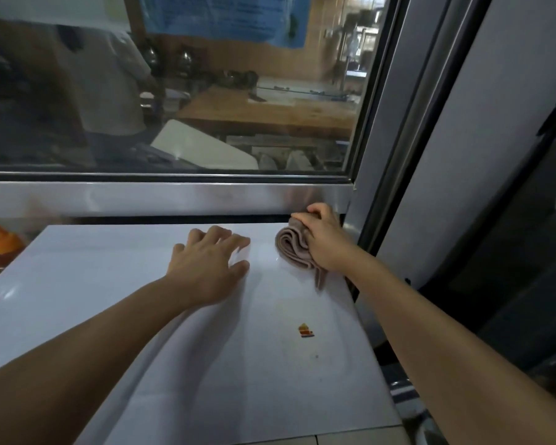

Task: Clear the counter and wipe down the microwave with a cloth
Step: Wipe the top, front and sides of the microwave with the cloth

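The white top of the microwave [109, 284] fills the lower part of the head view. My left hand [209, 264] rests flat on it near the middle, fingers spread. My right hand [321, 239] grips a folded brownish cloth [291, 248] and holds it against the microwave's far right corner, close to the steel window sill [174, 197]. A small orange and red sticker [305, 330] sits on the top toward the right edge, and a tiny dark speck lies just below it.
A glass window [206, 91] stands right behind the microwave, with a grey metal frame [430, 123] and a dark appliance [527, 252] to the right. An orange object [2, 242] shows at the far left, beside the microwave.
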### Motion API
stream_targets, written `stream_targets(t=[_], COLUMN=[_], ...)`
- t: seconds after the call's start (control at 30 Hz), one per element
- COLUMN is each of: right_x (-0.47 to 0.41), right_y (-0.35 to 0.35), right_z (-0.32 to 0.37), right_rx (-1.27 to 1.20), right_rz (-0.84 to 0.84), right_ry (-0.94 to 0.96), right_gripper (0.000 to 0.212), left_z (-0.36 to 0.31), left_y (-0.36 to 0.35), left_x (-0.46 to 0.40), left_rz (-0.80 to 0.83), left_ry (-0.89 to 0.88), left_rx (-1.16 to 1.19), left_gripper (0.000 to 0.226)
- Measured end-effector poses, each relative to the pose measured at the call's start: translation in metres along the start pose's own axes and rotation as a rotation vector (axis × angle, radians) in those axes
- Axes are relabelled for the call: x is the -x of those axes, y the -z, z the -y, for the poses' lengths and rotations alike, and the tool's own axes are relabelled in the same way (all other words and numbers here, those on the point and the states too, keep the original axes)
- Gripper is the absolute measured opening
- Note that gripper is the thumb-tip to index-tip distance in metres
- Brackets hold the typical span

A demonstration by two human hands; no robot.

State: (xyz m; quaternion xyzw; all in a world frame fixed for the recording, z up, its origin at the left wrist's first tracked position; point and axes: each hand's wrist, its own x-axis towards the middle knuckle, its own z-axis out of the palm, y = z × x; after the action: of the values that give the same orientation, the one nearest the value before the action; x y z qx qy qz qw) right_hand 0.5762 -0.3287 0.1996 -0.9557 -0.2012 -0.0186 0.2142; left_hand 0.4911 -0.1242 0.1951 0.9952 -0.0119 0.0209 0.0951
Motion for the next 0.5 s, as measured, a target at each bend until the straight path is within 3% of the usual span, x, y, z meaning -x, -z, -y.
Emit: stream_targets(t=[0.13,0.2,0.3,0.5], right_x=[0.021,0.024,0.016,-0.002], right_y=[0.003,0.011,0.013,-0.008], right_z=[0.006,0.011,0.015,0.014], right_rx=[0.157,0.092,-0.033,0.110], right_rz=[0.012,0.075,0.033,-0.023], right_ry=[0.037,0.041,-0.043,-0.033], right_gripper=[0.018,0.020,0.025,0.034], left_z=[0.000,0.001,0.004,0.020], left_y=[0.000,-0.001,-0.001,0.008], left_x=[0.000,0.000,-0.002,0.006], left_rz=[-0.006,-0.010,-0.002,0.008], left_ry=[-0.001,-0.007,-0.023,-0.055], left_rx=[0.005,0.006,0.006,0.065], left_gripper=[0.047,0.048,0.049,0.045])
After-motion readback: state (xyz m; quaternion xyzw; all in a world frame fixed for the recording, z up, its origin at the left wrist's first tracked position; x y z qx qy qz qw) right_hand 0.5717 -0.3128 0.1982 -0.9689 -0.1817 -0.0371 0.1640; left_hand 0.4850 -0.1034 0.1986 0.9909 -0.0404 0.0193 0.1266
